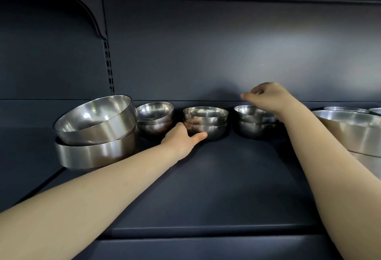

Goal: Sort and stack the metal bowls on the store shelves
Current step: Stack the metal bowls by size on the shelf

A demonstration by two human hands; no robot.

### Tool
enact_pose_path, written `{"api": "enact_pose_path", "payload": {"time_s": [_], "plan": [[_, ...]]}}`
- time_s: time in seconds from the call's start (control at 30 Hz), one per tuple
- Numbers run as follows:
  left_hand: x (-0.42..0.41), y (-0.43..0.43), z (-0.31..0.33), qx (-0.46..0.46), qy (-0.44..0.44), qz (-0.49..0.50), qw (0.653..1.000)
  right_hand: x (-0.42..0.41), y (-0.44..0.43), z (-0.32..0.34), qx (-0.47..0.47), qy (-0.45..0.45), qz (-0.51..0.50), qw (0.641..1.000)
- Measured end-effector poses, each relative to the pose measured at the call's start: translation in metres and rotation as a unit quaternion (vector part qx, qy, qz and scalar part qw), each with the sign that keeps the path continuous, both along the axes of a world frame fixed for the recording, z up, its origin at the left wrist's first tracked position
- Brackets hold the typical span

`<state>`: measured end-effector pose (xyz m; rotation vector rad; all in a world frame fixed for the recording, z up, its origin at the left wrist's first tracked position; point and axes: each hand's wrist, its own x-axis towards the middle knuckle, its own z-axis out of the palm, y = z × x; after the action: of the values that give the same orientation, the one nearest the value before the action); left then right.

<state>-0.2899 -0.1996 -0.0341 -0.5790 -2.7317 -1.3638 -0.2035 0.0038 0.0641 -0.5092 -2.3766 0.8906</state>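
Head view, sole cam. Dark blue-grey metal store shelf (206,187) fills lower half of frame; matching back panel above, slotted upright at centre-left.

Along the back, L to R:
- pair of large shiny steel bowls (94,134), upper one tilted in the lower, left of frame;
- small two-high stack of round steel bowls (155,118), just beside it;
- middle two-high stack of small steel bowls (206,121), frame centre;
- right two-high stack of small steel bowls (252,121);
- wide shallow steel bowl (348,134) at right edge, w/ more rims behind, partly cut off.

Left hand (183,139): clamped on lower bowl of middle stack, thumb across the front, fingers round the left side.

Right hand (266,96): hovering over rim of right stack, fingers loosely curled, nothing held; contact w/ rim hidden by wrist, cannot tell.

Step in hand (judged): sorting small bowls by size, approx. mid-task; stacks grouped but not merged. Next move prob. calls for a top bowl lifted straight up and nested on a like-sized stack while left hand steadies; slippery steel, so firm rim pinch.

Writing/brands: none legible on bowls or shelf.
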Motion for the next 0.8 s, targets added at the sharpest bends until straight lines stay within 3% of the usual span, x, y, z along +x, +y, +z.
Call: {"api": "enact_pose_path", "payload": {"time_s": [0.23,0.53,0.8], "plan": [[0.0,0.014,0.005,-0.09,0.027,0.028,0.995,-0.005,0.01,-0.001,-0.009,0.01,0.022,1.0],[0.016,-0.005,0.011,-0.05,-0.011,-0.018,0.999,-0.003,-0.002,0.001,0.039,0.014,0.1,0.994],[0.108,-0.08,0.014,-0.057,-0.012,-0.055,0.997,0.002,-0.038,-0.004,0.056,0.031,0.218,0.974]]}}
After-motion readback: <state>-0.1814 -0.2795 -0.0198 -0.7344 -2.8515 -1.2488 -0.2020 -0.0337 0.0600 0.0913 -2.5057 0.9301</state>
